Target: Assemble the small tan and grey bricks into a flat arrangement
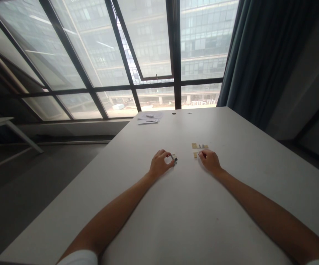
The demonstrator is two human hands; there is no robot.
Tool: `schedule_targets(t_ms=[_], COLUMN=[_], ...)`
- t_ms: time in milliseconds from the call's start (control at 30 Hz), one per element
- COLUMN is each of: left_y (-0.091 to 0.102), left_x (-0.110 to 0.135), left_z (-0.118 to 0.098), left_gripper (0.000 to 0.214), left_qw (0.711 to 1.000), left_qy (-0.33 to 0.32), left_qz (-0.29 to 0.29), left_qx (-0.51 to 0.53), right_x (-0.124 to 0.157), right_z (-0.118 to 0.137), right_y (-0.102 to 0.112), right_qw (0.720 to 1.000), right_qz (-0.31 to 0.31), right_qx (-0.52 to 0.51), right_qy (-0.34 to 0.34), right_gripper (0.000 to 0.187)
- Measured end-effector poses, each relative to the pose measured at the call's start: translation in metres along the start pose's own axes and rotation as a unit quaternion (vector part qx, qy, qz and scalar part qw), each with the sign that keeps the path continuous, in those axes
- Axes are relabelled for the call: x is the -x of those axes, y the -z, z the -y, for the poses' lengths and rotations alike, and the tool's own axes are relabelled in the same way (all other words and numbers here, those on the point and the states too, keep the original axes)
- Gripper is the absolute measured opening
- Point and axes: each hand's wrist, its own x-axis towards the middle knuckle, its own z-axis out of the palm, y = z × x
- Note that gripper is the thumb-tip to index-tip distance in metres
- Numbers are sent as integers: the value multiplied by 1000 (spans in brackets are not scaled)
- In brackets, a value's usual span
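- Head view: the person's two hands work over a white table (pixel 148 213), forearms reaching in from the near left and near right.
- Left hand (pixel 158 163): thumb and forefinger curve into a ring, their tips close together at a cluster of small dark and pale pieces (pixel 175 159) just to the right. Whether this grip pinches a piece or merely touches one cannot be told at this size.
- Right hand (pixel 210 160): the fingers curl in toward the thumb, just right of a small yellowish block (pixel 195 155). The tips are too small to read, so whether this grip is pressed together on nothing or pinching something cannot be told.
- Just beyond the block, on its far side, a row of yellowish pieces (pixel 199 146) lies on the table, with greyish strips partway along it. The cluster sits to the left, apart from both.
- For pieces this small, fingertip contact with light pressure seems best; a hard squeeze could make one skid or flip.
- Wrists kept low would probably steady both hands, and picking from the cluster's outer edge should disturb fewer neighbours.
- The right hand does well to keep its knuckles off the row, since a slight brush could knock it crooked.
- Papers (pixel 144 118) lie at the table's far left, well apart from the handling.
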Motion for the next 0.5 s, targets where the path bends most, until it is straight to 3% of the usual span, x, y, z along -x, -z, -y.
schedule_targets(t_ms=[133, 267, 500], left_y=[1, 3, 4], left_x=[1, 3, 6], left_z=[-7, -16, -30], left_gripper=[21, 21, 23], left_qw=[1000, 998, 991], left_qy=[-26, -60, -102], left_qz=[15, 33, 90], left_qx=[8, 9, 13], right_x=[6, 14, 18], right_z=[11, 24, 32], right_y=[4, 6, 5], right_qw=[990, 953, 937], right_qz=[71, 170, 190], right_qx=[-47, -100, -105], right_qy=[116, 230, 274], right_gripper=[36, 27, 28])
